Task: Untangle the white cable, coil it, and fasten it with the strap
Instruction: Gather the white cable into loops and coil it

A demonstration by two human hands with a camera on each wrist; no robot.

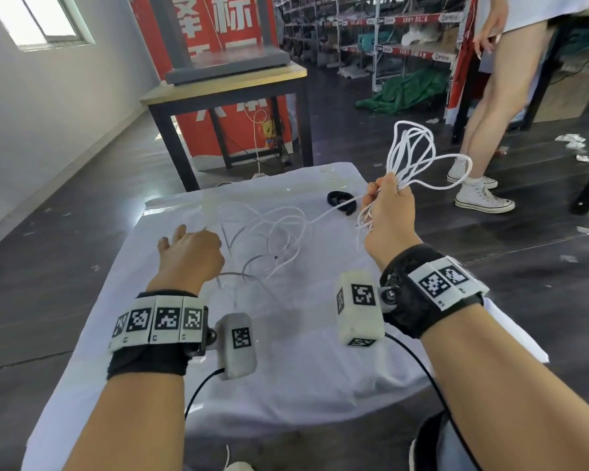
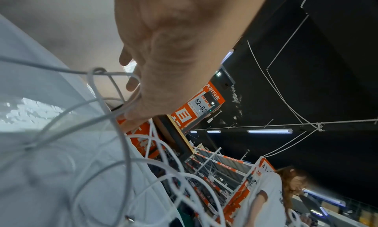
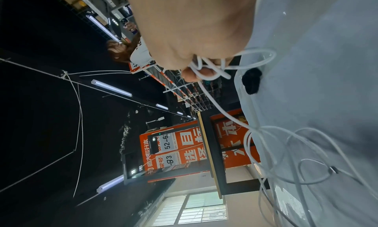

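Note:
My right hand (image 1: 386, 195) is raised over the table's far right and grips a bunch of white cable (image 1: 412, 147) loops that fan out above the fist. In the right wrist view the fingers (image 3: 196, 75) curl round several strands. From there the cable runs down to loose tangled loops (image 1: 286, 229) on the white-covered table (image 1: 286, 334). My left hand (image 1: 184, 246) sits low among those loops, fingers curled, and a strand (image 2: 132, 104) passes through its fingertips. A black strap (image 1: 340, 200) lies on the cloth at the far edge, below the right hand, and shows as a dark lump (image 3: 251, 81).
Beyond the table stands a wood-topped table with a black frame (image 1: 225, 86) and a red banner behind it. A person's legs (image 1: 483, 130) are at the right, on the dark floor. Shelving racks fill the back. Paper scraps lie on the floor at right.

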